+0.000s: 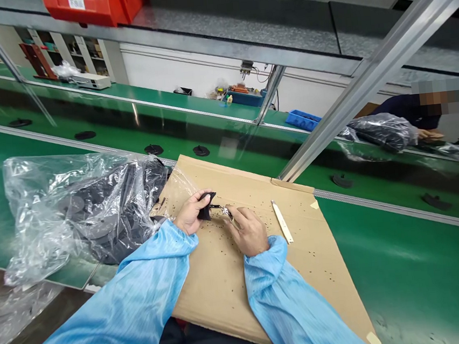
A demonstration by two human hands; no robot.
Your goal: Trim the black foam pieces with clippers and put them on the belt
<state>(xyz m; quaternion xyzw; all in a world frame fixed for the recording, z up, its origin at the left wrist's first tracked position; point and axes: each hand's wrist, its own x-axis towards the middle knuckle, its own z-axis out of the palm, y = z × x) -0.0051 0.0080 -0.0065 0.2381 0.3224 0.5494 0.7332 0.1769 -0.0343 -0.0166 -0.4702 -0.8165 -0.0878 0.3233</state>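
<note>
My left hand (192, 212) is closed on a small black plastic part (206, 206), held above a cardboard sheet (207, 282). In my right hand (247, 228) is a shiny metal hand tool that looks like nippers (226, 212), its tip against or very near the part's right side. My fingers cover most of its handles. Tiny dark bits lie scattered over the cardboard around both hands. To the right of my right hand rests a long, flat cream-white strip (282, 221). Blue sleeves cover both forearms.
A clear plastic bag (95, 206) of black parts lies at left. Beyond the cardboard, black pieces (201, 151) sit spaced along a green belt (236, 155). A slanted metal post (352, 95) rises at right; a red bin (95, 6) stands on the overhead shelf. Another person works at far right.
</note>
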